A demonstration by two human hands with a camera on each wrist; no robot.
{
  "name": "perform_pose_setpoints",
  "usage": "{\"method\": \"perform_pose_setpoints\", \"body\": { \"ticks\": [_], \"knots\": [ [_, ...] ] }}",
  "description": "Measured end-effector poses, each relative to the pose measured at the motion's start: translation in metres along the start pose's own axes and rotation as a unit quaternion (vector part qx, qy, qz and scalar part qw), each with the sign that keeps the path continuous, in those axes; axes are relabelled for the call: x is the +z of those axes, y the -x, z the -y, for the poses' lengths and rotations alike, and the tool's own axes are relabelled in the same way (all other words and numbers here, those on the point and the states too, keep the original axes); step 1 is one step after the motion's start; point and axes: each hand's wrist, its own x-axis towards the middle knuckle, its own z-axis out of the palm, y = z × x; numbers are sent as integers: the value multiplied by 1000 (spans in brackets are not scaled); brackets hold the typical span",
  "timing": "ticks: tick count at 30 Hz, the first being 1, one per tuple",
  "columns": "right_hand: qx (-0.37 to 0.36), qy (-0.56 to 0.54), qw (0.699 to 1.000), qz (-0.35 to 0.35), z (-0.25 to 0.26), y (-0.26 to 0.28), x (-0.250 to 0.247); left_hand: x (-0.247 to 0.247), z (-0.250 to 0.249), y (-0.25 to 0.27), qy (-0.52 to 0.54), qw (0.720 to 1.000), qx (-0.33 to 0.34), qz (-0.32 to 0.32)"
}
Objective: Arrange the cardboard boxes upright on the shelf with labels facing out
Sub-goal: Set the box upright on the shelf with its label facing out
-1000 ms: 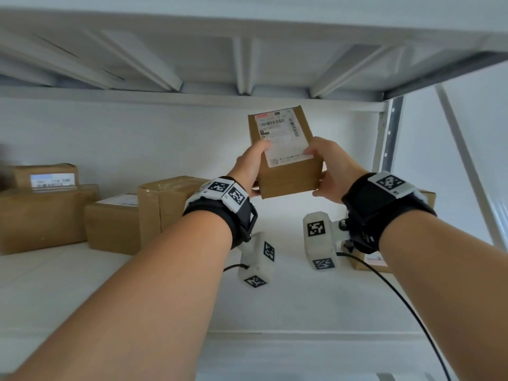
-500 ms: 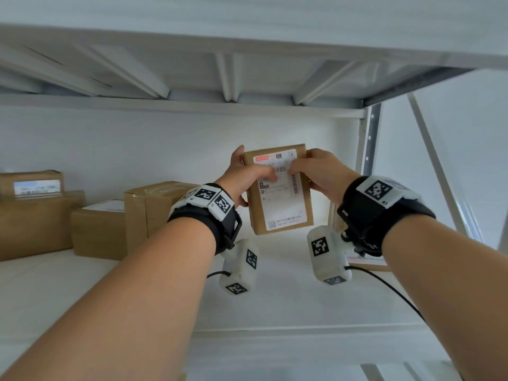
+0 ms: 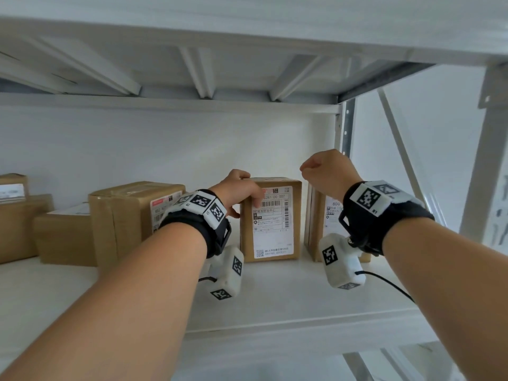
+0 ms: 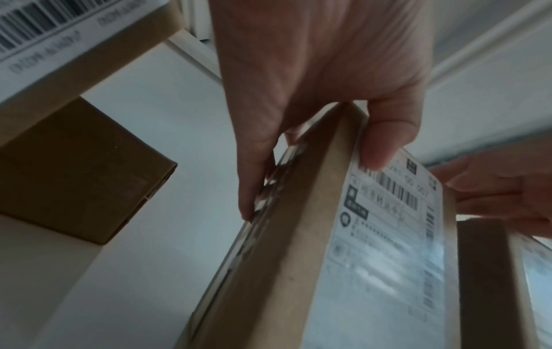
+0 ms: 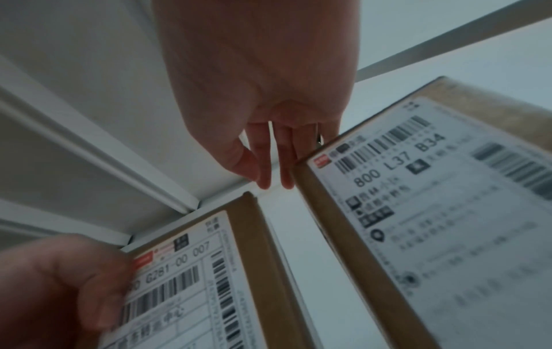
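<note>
A small cardboard box [image 3: 270,221] [image 4: 328,259] [image 5: 209,283] stands upright on the white shelf [image 3: 275,303], its shipping label facing out. My left hand [image 3: 243,192] [image 4: 298,99] grips its top left corner, thumb on the label and fingers behind. My right hand [image 3: 327,171] [image 5: 262,141] hovers free above the gap to the right, its fingers hanging loose and holding nothing. A second labelled box [image 3: 316,224] [image 5: 433,212] stands upright just right of that gap, partly hidden by my right wrist.
To the left stand a larger taped box [image 3: 129,218], a low box [image 3: 66,237] and a stack at the far left [image 3: 16,224]. The upper shelf's ribbed underside [image 3: 198,70] hangs overhead. A metal upright [image 3: 347,127] bounds the right end.
The box came down from mid-air and now stands on the shelf. My right hand let go of it and lifted away; my left hand kept its hold.
</note>
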Motion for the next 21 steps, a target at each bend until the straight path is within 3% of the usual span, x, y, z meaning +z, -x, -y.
{"method": "perform_pose_setpoints", "body": {
  "ticks": [5, 13, 21],
  "knots": [
    [12, 19, 1000, 21, -9, 1, 1, 0, 0, -5, -46, 998, 2, -47],
    [9, 23, 999, 33, -8, 0, 0, -1, -6, -3, -132, 989, -3, -66],
    [-24, -2, 999, 29, 4, 2, 1, -2, -14, 13, -165, 986, -4, -35]
  ]
}}
